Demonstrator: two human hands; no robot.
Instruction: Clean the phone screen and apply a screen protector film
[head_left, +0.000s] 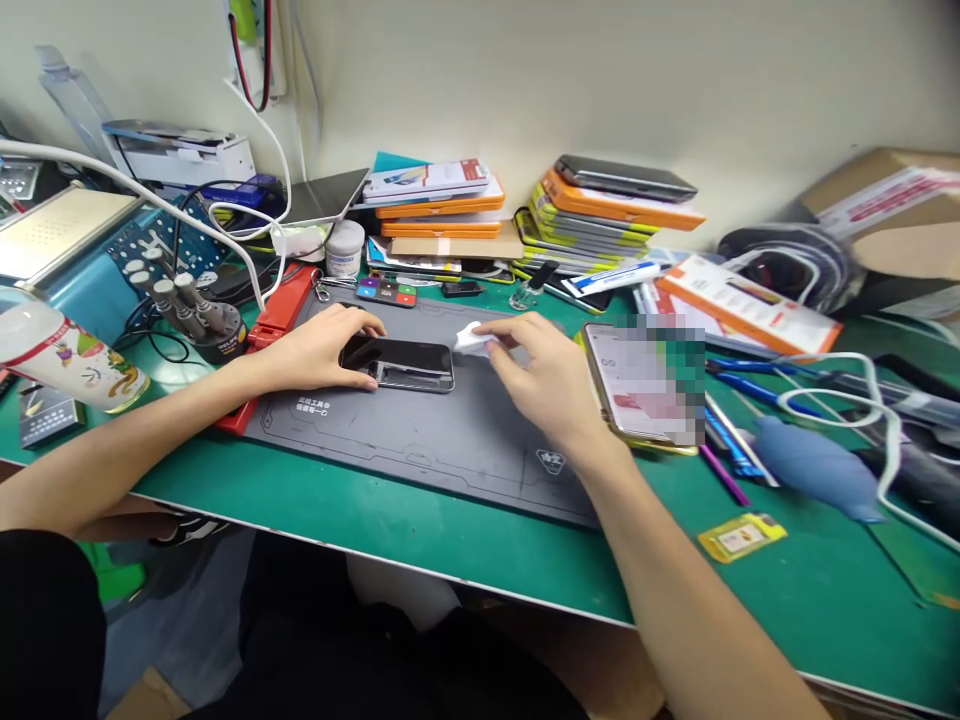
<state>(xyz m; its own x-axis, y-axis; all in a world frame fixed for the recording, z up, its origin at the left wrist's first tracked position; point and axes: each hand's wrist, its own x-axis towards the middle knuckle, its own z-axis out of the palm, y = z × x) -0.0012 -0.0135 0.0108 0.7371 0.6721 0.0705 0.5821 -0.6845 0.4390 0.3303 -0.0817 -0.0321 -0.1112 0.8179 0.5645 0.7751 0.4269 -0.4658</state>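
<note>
A black smartphone (412, 364) lies face up on the grey work mat (420, 440), with reflections on its glossy screen. My left hand (330, 350) grips its left end, thumb along the near edge and fingers at the far edge, covering that end. Just right of the phone, my right hand (536, 365) pinches a crumpled white wipe (474, 340) between thumb and fingers. The wipe is apart from the screen. Close to my right wrist lies a second phone (611, 380) in a yellowish case, its lit screen partly blurred out.
A red holder (281, 310) borders the mat's left side, near a cup of screwdrivers (214, 320) and a patterned cup (67, 355). Stacked boxes (442, 215) line the wall. Right lie blue pliers (757, 380), a blue air blower (817, 465) and a yellow packet (742, 538).
</note>
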